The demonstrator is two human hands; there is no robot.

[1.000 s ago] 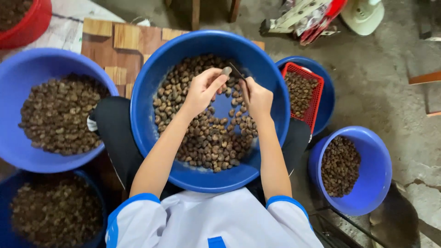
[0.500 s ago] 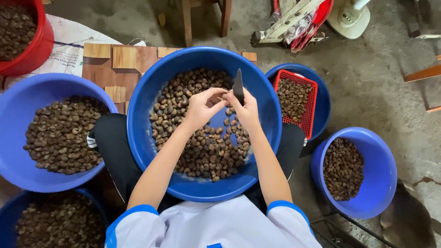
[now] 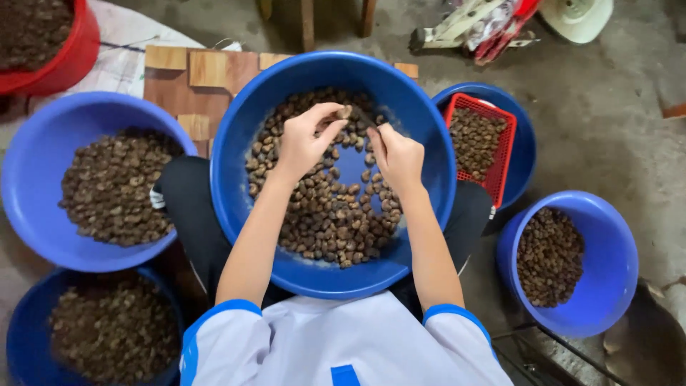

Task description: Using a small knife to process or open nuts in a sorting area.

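A big blue basin (image 3: 436, 179) rests on my lap, half filled with brown nuts (image 3: 321, 214). Both hands hover over its far half. My left hand (image 3: 304, 143) pinches a single brown nut (image 3: 345, 112) between thumb and fingers. Close beside it, my right hand (image 3: 396, 157) is closed around a small dark-bladed knife (image 3: 362, 118), whose tip points at that nut. The knife's handle is hidden inside the fist.
More nut-filled tubs surround me: a blue basin (image 3: 28, 193) at left, a dark blue one (image 3: 21, 343) at lower left, a red tub (image 3: 71, 50) at top left, a blue bucket (image 3: 607, 286) at right, a red basket (image 3: 500, 157) in a blue bowl. Wooden boards (image 3: 193, 78) lie ahead.
The knife blade stood upright between my hands half a second ago; it now lies lower, pointing at the nut. Both hands stayed together over the basin's far half.
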